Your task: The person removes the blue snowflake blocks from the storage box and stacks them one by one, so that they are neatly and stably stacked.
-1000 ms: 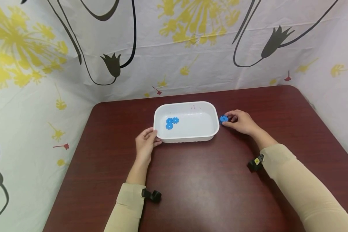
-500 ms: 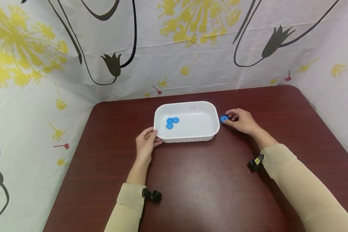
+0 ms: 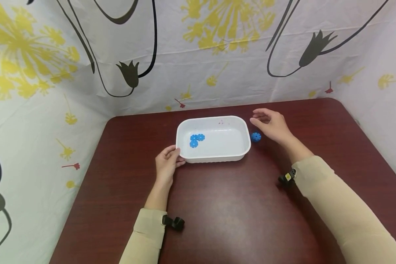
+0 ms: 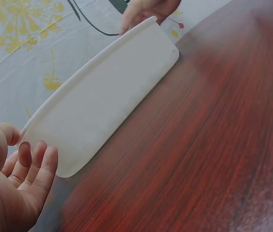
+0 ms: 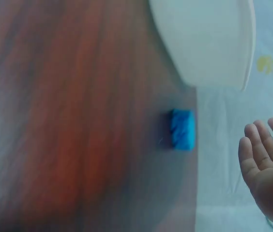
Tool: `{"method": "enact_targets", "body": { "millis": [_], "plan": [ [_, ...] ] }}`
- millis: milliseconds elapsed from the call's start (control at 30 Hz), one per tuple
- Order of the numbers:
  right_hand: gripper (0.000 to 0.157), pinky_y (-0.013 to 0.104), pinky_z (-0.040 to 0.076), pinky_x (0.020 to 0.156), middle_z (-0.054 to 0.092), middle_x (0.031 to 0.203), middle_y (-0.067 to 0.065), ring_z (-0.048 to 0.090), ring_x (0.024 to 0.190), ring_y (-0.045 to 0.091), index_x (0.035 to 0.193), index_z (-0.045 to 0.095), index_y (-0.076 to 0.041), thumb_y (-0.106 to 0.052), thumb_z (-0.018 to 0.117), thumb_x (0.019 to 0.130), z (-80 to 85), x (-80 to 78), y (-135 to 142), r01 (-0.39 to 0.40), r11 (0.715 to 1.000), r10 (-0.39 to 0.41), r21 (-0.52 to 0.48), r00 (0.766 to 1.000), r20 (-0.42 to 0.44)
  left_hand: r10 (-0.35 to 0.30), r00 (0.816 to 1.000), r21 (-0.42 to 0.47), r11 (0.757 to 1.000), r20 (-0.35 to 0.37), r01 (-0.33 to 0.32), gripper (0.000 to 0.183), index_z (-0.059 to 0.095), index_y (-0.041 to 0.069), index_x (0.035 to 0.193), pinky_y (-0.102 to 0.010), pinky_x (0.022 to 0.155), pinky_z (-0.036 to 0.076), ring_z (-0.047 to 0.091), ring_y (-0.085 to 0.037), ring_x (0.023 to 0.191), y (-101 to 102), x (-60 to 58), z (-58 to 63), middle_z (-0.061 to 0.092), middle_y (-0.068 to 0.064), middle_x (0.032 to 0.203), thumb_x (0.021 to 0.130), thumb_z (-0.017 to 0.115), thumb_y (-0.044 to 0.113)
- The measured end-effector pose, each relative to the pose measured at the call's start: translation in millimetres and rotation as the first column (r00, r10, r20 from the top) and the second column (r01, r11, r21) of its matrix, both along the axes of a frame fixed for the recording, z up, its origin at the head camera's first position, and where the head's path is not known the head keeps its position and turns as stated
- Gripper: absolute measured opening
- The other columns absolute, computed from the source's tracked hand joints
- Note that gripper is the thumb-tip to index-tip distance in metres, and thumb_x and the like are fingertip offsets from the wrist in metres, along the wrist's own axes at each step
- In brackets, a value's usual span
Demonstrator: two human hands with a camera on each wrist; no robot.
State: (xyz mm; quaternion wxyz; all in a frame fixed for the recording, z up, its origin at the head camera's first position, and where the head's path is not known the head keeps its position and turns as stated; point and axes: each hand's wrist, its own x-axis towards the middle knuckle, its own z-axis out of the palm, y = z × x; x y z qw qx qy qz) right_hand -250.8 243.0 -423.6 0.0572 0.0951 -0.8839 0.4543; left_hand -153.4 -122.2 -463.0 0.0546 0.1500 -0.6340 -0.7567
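A white plastic tray (image 3: 214, 158) stands on the table, with three blue notched discs (image 3: 194, 143) lying inside toward its left. My left hand (image 3: 166, 165) holds the tray's near-left corner, thumb at the rim and fingers beneath on the outside, as the left wrist view also shows. Just right of the tray is a blue stack of notched discs (image 3: 256, 137), which looks like a short upright block (image 5: 182, 129) in the right wrist view. My right hand (image 3: 273, 125) hovers behind and right of the stack, apart from it, with loosely bent fingers and nothing held.
The dark red-brown wooden table (image 3: 224, 205) reaches back to a white cloth (image 3: 171, 55) printed with flowers, which also hangs at both sides. Black wrist cameras sit on the left cuff (image 3: 173, 222) and the right cuff (image 3: 287, 177).
My right hand has let go of the blue stack and lifted away from it, up and back. The stack stays beside the tray. My left hand and the tray have not moved.
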Motion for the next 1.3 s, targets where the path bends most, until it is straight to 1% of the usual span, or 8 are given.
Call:
{"method": "enact_targets", "body": {
  "millis": [67, 100, 300, 500, 600, 767, 1000, 1300],
  "plan": [
    [0.043, 0.013, 0.052, 0.082, 0.069, 0.119, 0.017, 0.067, 0.108, 0.031, 0.129, 0.063, -0.001, -0.029, 0.07, 0.097, 4.9, -1.0, -8, -0.013, 1.0, 0.013, -0.026, 1.0, -0.001, 0.0, 1.0, -0.001, 1.0, -0.001, 0.0, 0.027, 0.065, -0.007, 0.12, -0.027, 0.061, 0.063, 0.066, -0.013, 0.061, 0, -0.1, 0.2, 0.067, -0.016, 0.086, 0.096, 0.067, 0.006],
    [0.043, 0.012, 0.051, 0.081, 0.069, 0.119, 0.017, 0.067, 0.108, 0.031, 0.129, 0.063, -0.001, -0.028, 0.07, 0.097, 7.0, -1.2, -13, -0.02, 0.999, 0.02, -0.035, 1.0, 0.0, 0.001, 1.0, -0.001, 1.0, -0.002, -0.001, 0.027, 0.065, -0.007, 0.12, -0.027, 0.061, 0.063, 0.066, -0.013, 0.061, 0, -0.1, 0.4, 0.067, -0.015, 0.086, 0.096, 0.067, 0.006],
    [0.039, 0.02, 0.055, 0.082, 0.069, 0.117, 0.017, 0.067, 0.107, 0.03, 0.127, 0.064, 0.001, -0.024, 0.071, 0.097, 13.0, -2.7, -42, -0.053, 0.995, 0.055, -0.088, 0.998, 0.021, 0.006, 1.0, -0.004, 1.0, -0.003, -0.006, 0.027, 0.065, -0.006, 0.119, -0.028, 0.06, 0.063, 0.066, -0.014, 0.061, 1, -0.4, 1.1, 0.067, -0.015, 0.086, 0.096, 0.067, 0.005],
    [0.034, 0.023, 0.056, 0.084, 0.07, 0.115, 0.018, 0.066, 0.104, 0.028, 0.124, 0.065, 0.003, -0.016, 0.072, 0.096, 9.5, -3.4, -68, -0.149, 0.978, 0.152, -0.145, 0.988, 0.008, 0.002, 1.0, -0.002, 1.0, 0.001, -0.002, 0.027, 0.065, -0.006, 0.119, -0.028, 0.06, 0.063, 0.067, -0.014, 0.062, 0, -1.2, -0.2, 0.067, -0.012, 0.085, 0.096, 0.067, 0.006],
    [0.033, 0.026, 0.057, 0.086, 0.07, 0.113, 0.017, 0.067, 0.103, 0.027, 0.122, 0.065, 0.003, -0.015, 0.072, 0.095, 7.3, -3.4, -76, -0.178, 0.974, 0.18, -0.139, 0.984, -0.001, -0.001, 1.0, -0.003, 1.0, 0.004, 0.001, 0.027, 0.065, -0.006, 0.12, -0.028, 0.061, 0.063, 0.067, -0.014, 0.062, 0, -1.6, -0.8, 0.067, -0.012, 0.085, 0.096, 0.067, 0.006],
    [0.03, 0.03, 0.059, 0.087, 0.072, 0.109, 0.016, 0.068, 0.101, 0.026, 0.119, 0.067, 0.002, -0.015, 0.073, 0.095, 4.3, -4.4, -87, -0.183, 0.974, 0.186, -0.133, 0.983, 0.005, -0.006, 1.0, -0.009, 1.0, 0.006, 0.006, 0.029, 0.065, -0.006, 0.121, -0.029, 0.062, 0.063, 0.067, -0.014, 0.062, -1, -1.7, -0.8, 0.067, -0.014, 0.087, 0.096, 0.068, 0.007],
    [0.031, 0.039, 0.058, 0.091, 0.071, 0.109, 0.016, 0.067, 0.102, 0.027, 0.12, 0.066, 0.003, -0.015, 0.073, 0.095, 4.8, -5.1, -102, -0.189, 0.972, 0.195, -0.138, 0.98, 0.031, 0.004, 1.0, -0.006, 1.0, -0.003, -0.004, 0.027, 0.065, -0.006, 0.12, -0.029, 0.061, 0.063, 0.067, -0.014, 0.062, -3, -1.0, -0.4, 0.066, -0.008, 0.082, 0.096, 0.068, 0.006],
    [0.032, 0.04, 0.057, 0.092, 0.071, 0.108, 0.016, 0.067, 0.104, 0.029, 0.121, 0.065, 0.005, -0.015, 0.071, 0.096, -3.3, -5.0, -126, -0.205, 0.972, 0.215, -0.119, 0.974, 0.074, -0.002, 1.0, -0.007, 1.0, -0.009, 0.002, 0.027, 0.065, -0.006, 0.12, -0.029, 0.061, 0.063, 0.067, -0.015, 0.062, 0, -0.5, 0.2, 0.066, -0.008, 0.081, 0.096, 0.067, 0.006]
  ]
}}
